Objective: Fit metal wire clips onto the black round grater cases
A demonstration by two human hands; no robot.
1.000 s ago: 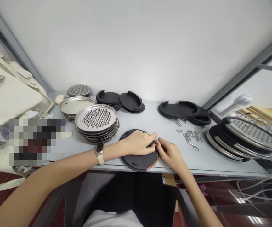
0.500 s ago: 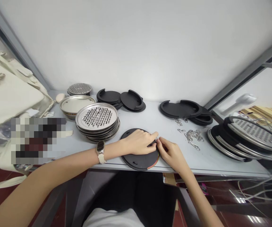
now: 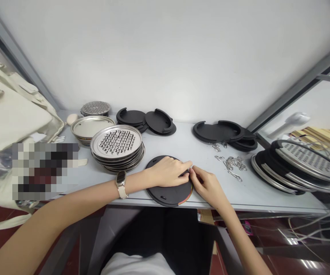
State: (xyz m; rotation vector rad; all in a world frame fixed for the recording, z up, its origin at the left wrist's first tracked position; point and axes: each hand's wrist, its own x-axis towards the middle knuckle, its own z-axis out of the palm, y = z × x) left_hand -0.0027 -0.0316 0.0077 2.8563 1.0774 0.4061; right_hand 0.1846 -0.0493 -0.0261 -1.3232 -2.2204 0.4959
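In the head view, the black disc [image 3: 169, 195] lay at the front edge of the counter [image 3: 179, 147]. My left hand [image 3: 169, 172] rested across it. My right hand [image 3: 209, 186] met its right rim, fingers [image 3: 196, 180] narrow; whether either hand gripped anything, I could not tell. Metal clips [image 3: 233, 164] lay to the right.

Two hands [image 3: 167, 172], one wristwatch [image 3: 121, 184], one black disc [image 3: 172, 194] beneath

The single camera, worn on the head, looks forward and down over the black-clothed lap [image 3: 159, 236]; both bare hands [image 3: 169, 172] lie near it, below centre, with the pale grey flat table [image 3: 179, 146] stretching across and the plain white wall [image 3: 165, 57] beyond.
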